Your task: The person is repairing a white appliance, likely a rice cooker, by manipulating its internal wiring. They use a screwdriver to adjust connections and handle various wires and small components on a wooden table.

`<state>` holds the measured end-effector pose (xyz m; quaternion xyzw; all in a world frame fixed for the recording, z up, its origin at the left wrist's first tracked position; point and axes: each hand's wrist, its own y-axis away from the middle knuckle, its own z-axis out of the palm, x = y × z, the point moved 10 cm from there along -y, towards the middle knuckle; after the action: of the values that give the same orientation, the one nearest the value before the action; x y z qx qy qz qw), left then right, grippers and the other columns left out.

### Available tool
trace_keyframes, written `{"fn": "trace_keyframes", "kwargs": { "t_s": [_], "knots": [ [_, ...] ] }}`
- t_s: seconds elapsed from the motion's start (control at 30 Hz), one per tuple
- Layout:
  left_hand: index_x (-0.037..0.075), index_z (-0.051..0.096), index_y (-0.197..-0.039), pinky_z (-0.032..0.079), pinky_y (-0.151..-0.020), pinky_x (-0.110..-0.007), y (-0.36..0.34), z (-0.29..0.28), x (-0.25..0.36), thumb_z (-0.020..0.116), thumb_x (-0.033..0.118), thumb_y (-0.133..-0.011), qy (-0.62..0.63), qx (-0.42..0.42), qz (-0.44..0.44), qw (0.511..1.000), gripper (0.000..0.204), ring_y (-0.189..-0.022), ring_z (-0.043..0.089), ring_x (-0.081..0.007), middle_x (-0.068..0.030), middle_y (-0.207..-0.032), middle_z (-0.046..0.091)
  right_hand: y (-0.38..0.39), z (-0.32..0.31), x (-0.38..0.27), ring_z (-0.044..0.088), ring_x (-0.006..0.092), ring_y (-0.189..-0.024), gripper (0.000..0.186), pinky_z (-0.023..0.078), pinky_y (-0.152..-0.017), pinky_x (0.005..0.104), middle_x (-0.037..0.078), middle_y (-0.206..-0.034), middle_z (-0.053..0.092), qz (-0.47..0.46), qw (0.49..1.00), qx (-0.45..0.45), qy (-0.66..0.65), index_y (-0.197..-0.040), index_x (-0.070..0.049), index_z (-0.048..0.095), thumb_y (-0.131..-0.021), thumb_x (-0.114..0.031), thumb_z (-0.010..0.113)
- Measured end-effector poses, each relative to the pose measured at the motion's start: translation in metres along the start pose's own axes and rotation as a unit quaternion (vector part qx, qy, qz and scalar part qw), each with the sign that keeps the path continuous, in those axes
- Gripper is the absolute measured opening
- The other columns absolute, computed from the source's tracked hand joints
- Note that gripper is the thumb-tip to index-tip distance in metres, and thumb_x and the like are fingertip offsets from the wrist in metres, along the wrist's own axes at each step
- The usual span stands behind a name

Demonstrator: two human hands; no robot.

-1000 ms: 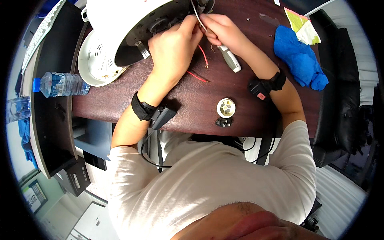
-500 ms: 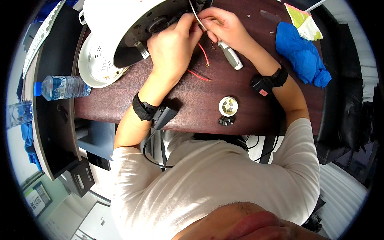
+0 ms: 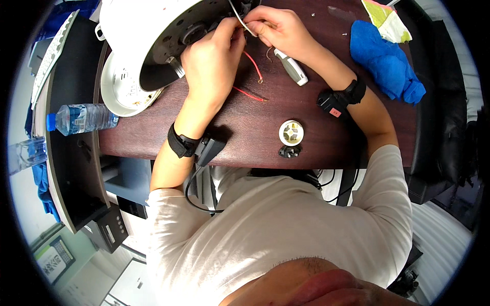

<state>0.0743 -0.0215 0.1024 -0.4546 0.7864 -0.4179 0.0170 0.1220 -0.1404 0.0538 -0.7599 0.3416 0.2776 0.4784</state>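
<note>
A white round appliance housing (image 3: 127,35) lies on its side, its dark hollow underside facing me. At the rim of that opening, my right hand (image 3: 283,33) pinches a thin white wire (image 3: 237,14) between thumb and fingers. My left hand (image 3: 212,66) reaches in front of the opening, its thumb and forefinger closed close by the same wire; whatever sits between those fingertips is hidden. Two red wires (image 3: 253,65) with bare ends trail onto the table below my hands. Under my right wrist lies a tool with a grey and white handle (image 3: 292,67), its tip out of sight.
A white dish-shaped cover (image 3: 109,84) and a water bottle (image 3: 89,119) stand left on the brown table (image 3: 245,137). Near the front edge sit a small round white part (image 3: 291,133) and a black plug-like piece (image 3: 289,152). A blue cloth (image 3: 383,58) lies right.
Both hands have shifted slightly left in the picture, along with the housing and table, as the view moved a little. The grips look about the same.
</note>
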Motion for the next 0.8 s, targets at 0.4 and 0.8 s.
{"fn": "trace_keyframes", "kwargs": {
  "t_s": [0.4,0.8],
  "knots": [
    [0.011,0.069,-0.100,0.052,-0.056,-0.033,0.001,-0.008,-0.010,0.073,0.018,-0.077,0.020,-0.016,-0.034,0.999,0.025,-0.064,0.066,-0.0257,-0.0101,-0.076,0.068,0.003,0.000,-0.027,0.048,0.0059,-0.054,0.012,0.040,-0.049,0.0214,0.000,-0.069,0.055,-0.112,0.990,0.010,0.080,-0.100,-0.002,0.062,-0.092,-0.009,0.055],
    [0.005,0.070,-0.099,0.049,-0.055,-0.027,0.003,-0.009,-0.009,0.074,0.015,-0.077,0.048,0.007,-0.013,0.999,0.025,-0.058,0.064,-0.0185,-0.0149,-0.070,0.065,0.010,0.033,0.015,0.036,0.0038,-0.045,0.024,0.029,-0.040,0.0205,-0.003,-0.060,0.044,0.195,0.940,-0.106,-0.259,-0.088,-0.001,0.056,-0.098,-0.021,0.047]
  ]
}}
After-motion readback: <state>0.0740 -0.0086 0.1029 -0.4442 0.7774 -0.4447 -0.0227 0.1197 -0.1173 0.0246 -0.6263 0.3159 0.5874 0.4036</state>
